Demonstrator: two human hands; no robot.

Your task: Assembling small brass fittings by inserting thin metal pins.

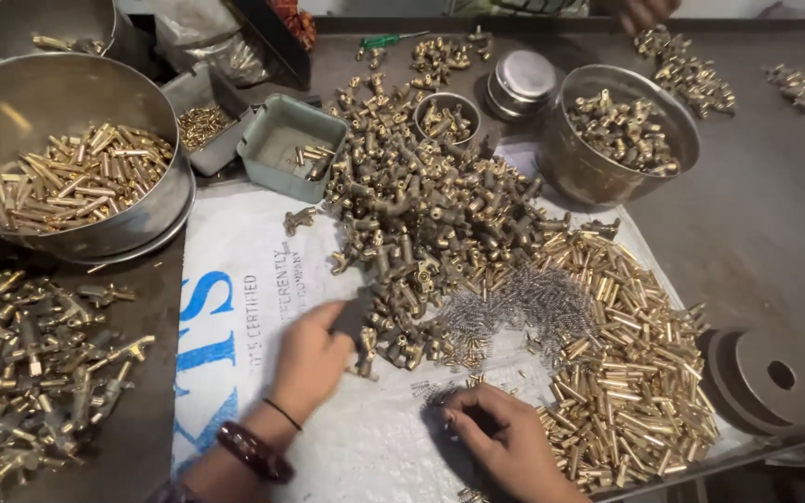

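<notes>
I see a white woven sack [263,279] with blue and grey print spread flat over the dark metal table [775,214], toward its near edge. My left hand [314,359] pinches one dull brass fitting [365,345] at the near rim of the big heap of fittings [421,214]. My right hand [505,438] presses fingertips onto thin wire springs [514,312], beside shiny brass tubes [626,354]; whether it grips any, I cannot tell.

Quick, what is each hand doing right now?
Left hand: closed on a small T-shaped brass fitting.
Right hand: fingers curled at the tiny grey metal springs; grip cannot be told.
</notes>
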